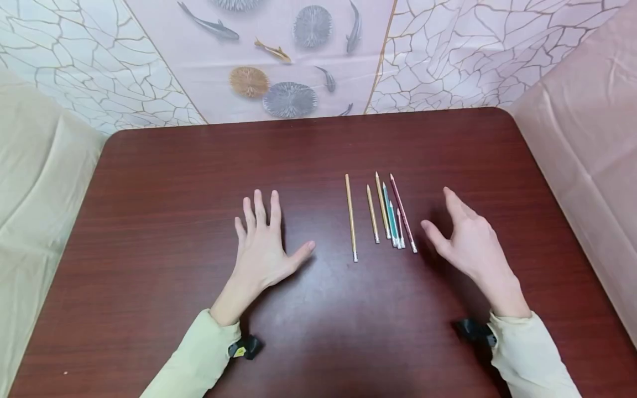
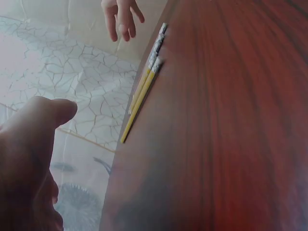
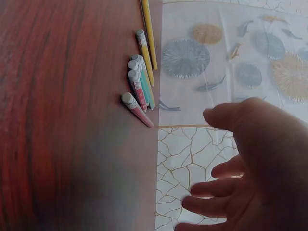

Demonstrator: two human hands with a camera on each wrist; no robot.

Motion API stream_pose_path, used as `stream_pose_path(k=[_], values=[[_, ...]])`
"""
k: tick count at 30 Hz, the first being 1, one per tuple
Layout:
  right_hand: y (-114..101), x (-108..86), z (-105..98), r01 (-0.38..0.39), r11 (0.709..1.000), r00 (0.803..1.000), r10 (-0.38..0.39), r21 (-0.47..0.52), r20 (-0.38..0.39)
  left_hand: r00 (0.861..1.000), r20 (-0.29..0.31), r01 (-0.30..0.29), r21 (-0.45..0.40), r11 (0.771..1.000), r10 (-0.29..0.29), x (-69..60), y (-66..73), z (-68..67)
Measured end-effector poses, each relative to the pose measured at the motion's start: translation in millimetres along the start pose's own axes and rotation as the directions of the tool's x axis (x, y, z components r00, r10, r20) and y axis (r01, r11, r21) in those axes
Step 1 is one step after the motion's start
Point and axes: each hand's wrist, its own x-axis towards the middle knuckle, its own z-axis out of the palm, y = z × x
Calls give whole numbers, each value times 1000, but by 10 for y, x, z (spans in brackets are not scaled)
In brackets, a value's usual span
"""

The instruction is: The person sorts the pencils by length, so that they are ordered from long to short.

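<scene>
Left hand (image 1: 261, 251): open, fingers spread and pointing away from the person, thumb stretched out toward the pencils (image 1: 391, 221). It holds nothing. Right hand (image 1: 470, 243): also open and bare of any object, thumb and forefinger apart, the other fingers loosely extended in the right wrist view. Whether either hand touches the desk (image 1: 318, 331) cannot be told.

Pencils lie on the desk between the two hands, closer to the right — neither hand touches them. Nearest the left hand is a long yellow pencil (image 1: 350, 218), set apart from the rest. Next toward the right hand: a short yellow pencil (image 1: 372, 213), then a close bunch containing another yellow pencil (image 1: 381, 202) and teal pencils (image 1: 392, 224). A long red pencil (image 1: 403, 213) lies nearest the right thumb, tilted slightly. Eraser ends face the person.

Pale sleeves (image 1: 199, 354) cover both forearms — a black device (image 1: 246, 347) sits at each wrist. Patterned cloth (image 1: 308, 61) hangs beyond the desk, ahead of both hands.
</scene>
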Motion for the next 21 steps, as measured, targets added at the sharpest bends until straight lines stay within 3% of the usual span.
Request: stream_pose_path(k=[5,11,14,17,19,21], values=[[-17,39,15,39,999,995,-39,-1,-88,999,-48,-26,-46,999,23,69,87,-5],[-27,76,35,61,997,994,-56,46,-95,983,-159,-106,-102,989,89,103,146,22],[-24,82,42,60,996,994,-53,73,-96,956,-271,-167,-174,971,116,129,157,71],[-25,88,49,61,993,994,-52,99,-93,913,-391,-232,-255,939,119,171,160,137],[-31,91,48,60,992,995,-50,113,-89,892,-438,-265,-306,914,112,196,173,172],[-35,91,46,59,990,995,-48,127,-87,883,-457,-288,-349,892,106,221,193,205]])
